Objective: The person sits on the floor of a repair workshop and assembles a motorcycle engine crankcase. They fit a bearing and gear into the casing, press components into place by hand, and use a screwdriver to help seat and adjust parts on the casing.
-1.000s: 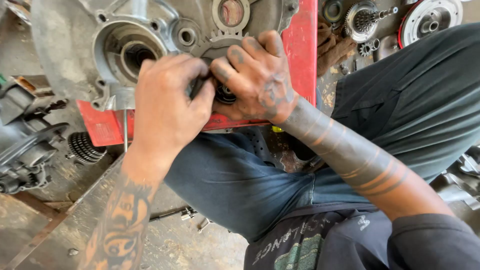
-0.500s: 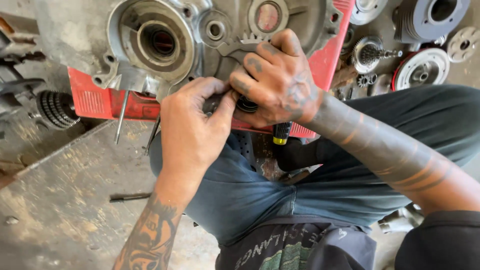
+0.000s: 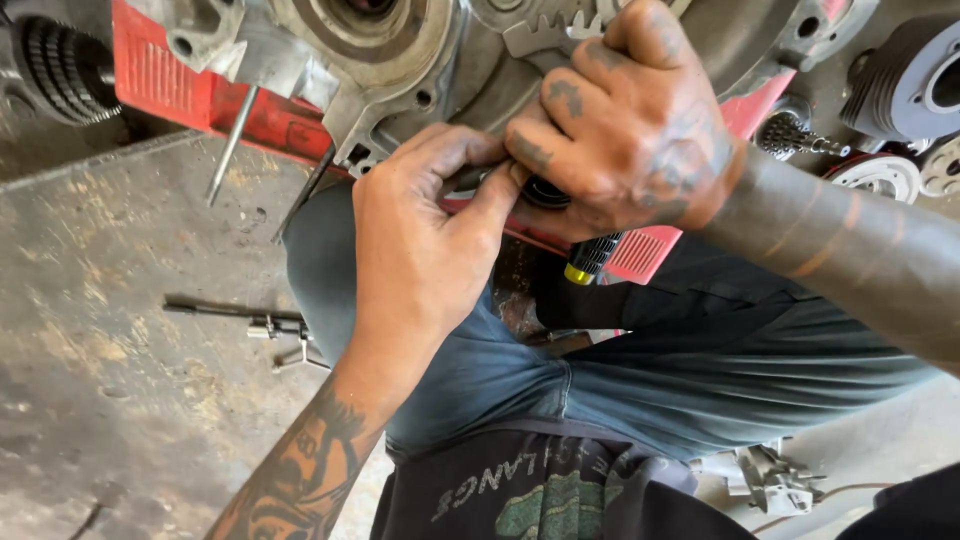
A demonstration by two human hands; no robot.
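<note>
Black round part (image 3: 545, 192) sits pinched between left hand (image 3: 420, 235) and right hand (image 3: 625, 130); press it squarely against the grey engine casing (image 3: 470, 75).

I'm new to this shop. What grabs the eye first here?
Two tattooed hands, the left hand and right hand, pinch a small black ring at the centre. Above them sits a grey metal engine case on a red tray. Loose tools lie on the floor, left.

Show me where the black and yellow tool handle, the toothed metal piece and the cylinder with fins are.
tool handle (image 3: 590, 258), head view, ribbed black grip.
toothed metal piece (image 3: 548, 32), head view, teeth edge.
cylinder with fins (image 3: 905, 85), head view, finned side.
</note>
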